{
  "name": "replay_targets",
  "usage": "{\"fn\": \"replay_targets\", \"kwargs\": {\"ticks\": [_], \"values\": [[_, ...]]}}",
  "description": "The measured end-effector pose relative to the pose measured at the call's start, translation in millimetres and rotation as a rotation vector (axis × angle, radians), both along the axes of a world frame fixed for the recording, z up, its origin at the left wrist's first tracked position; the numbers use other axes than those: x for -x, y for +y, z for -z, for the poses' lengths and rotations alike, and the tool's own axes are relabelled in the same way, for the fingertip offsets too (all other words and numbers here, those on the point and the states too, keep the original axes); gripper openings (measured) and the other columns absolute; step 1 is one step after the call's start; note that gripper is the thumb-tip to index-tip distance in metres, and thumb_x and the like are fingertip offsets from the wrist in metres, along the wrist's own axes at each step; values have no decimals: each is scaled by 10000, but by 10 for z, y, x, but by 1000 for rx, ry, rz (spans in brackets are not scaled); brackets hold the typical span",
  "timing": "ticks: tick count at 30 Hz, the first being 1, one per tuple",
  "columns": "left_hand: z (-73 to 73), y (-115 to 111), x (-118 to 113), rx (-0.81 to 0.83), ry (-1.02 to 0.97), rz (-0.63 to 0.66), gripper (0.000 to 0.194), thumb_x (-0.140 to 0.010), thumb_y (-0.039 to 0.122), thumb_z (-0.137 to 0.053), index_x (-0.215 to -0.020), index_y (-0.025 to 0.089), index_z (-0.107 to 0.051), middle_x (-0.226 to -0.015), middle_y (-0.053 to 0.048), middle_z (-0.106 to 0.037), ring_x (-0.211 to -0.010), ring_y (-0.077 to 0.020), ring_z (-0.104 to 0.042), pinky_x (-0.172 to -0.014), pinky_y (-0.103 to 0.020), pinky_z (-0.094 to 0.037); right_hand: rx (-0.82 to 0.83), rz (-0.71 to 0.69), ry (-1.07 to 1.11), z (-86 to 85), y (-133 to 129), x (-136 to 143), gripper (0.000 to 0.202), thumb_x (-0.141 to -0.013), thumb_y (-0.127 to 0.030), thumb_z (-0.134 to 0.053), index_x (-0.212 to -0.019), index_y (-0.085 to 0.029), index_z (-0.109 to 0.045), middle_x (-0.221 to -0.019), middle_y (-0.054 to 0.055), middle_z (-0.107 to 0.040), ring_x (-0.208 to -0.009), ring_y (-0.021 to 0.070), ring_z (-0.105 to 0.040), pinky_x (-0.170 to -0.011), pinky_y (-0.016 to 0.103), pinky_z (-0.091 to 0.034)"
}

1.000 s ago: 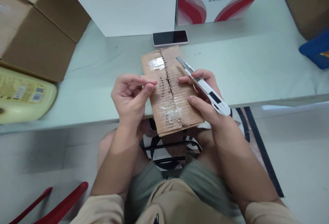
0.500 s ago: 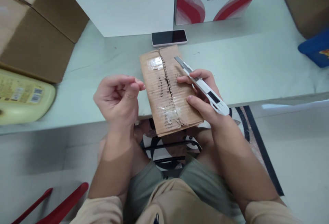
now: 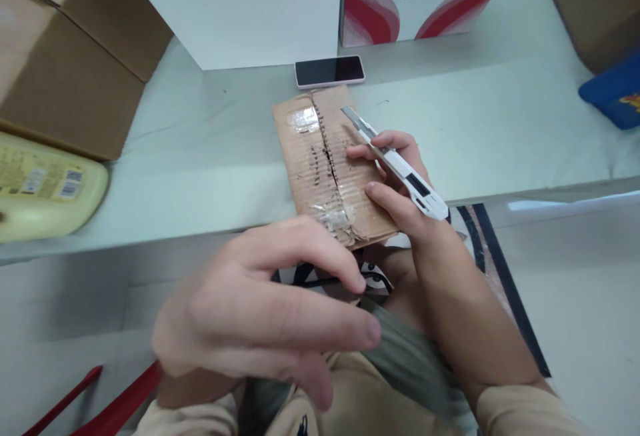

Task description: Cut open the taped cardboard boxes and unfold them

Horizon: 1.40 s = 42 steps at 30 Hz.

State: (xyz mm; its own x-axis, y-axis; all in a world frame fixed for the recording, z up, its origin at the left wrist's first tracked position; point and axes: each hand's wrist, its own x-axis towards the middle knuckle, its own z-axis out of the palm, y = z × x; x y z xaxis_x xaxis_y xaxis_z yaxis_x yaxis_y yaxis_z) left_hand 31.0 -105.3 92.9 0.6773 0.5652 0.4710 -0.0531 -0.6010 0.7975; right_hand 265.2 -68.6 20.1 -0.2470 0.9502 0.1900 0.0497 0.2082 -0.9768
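A flat brown cardboard box (image 3: pixel 310 156) with clear tape and a torn centre seam reaches over the table's near edge. My right hand (image 3: pixel 397 169) holds its right side and also has a white utility knife (image 3: pixel 415 186) between the fingers, blade out and pointing up-left above the cardboard. Close to the camera, my left hand (image 3: pixel 270 309) is raised in front of my lap with fingers apart and nothing in it. It hides the box's lower left corner.
A phone (image 3: pixel 330 71) lies on the pale table (image 3: pixel 215 156) beyond the cardboard. White box (image 3: pixel 250 9) and red-white carton (image 3: pixel 370 9) stand behind. Brown cartons (image 3: pixel 75 76) and a yellow bottle (image 3: pixel 50 189) are left, a blue container (image 3: pixel 610 96) right.
My left hand has moved down, right and nearer the camera, and its pinched fingers have spread. My right hand, the knife and the cardboard box have barely shifted.
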Motion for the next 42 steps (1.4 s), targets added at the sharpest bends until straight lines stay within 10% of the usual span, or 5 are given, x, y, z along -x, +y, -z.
{"fn": "replay_targets", "kwargs": {"ticks": [5, 11, 21, 33, 42], "values": [[7, 36, -21, -117, 44, -250, 253, -964, 407, -668, -1175, 291, -746, -1055, -75, -761, -1002, -236, -729, -969, -413, -609, 11, 0, 32, 18, 6, -3, 473, -849, -408, -690, -1237, -319, -434, -1320, 35, -694, -1334, 279, -631, -1225, 544, -450], [212, 65, -174, -212, 577, -457, 772, -868, 519, -752, -1558, 351, -451, -1668, -99, -374, -1592, -405, -266, -1280, -666, -284, -57, -39, 137, 99, 7, -1, 410, -925, -374, -664, -1272, -359, -446, -1374, 3, -681, -1389, 219, -601, -1232, 484, -455], [513, 384, 78, -188, 340, -502, 547, -802, 468, -809, -1322, 356, -682, -1572, -71, -496, -1565, -411, -332, -1288, -652, -298, -3, 487, -506, 168, 155, -179, 588, -838, -298, -619, -1392, -267, -427, -1354, 141, -647, -1276, 375, -612, -1074, 623, -512], [927, 857, 440, 79, -695, -931, 501, -708, 465, -739, -1154, 254, -651, -1167, 18, -663, -1222, -202, -598, -1107, -345, -484, 274, 223, -1035, 299, 217, -115, 578, -867, -152, -589, -1430, -265, -646, -1643, 160, -408, -1580, 481, -267, -1245, 760, -256], [1099, 946, 531, 482, -610, -1207, 446, -689, 269, -587, -1126, 268, -499, -1033, 3, -632, -928, -148, -615, -698, -286, -510, 1, -18, -859, 381, 170, -13, 505, -873, -344, -611, -1356, -225, -703, -1554, 126, -561, -1583, 475, -272, -1263, 726, -246]]}}
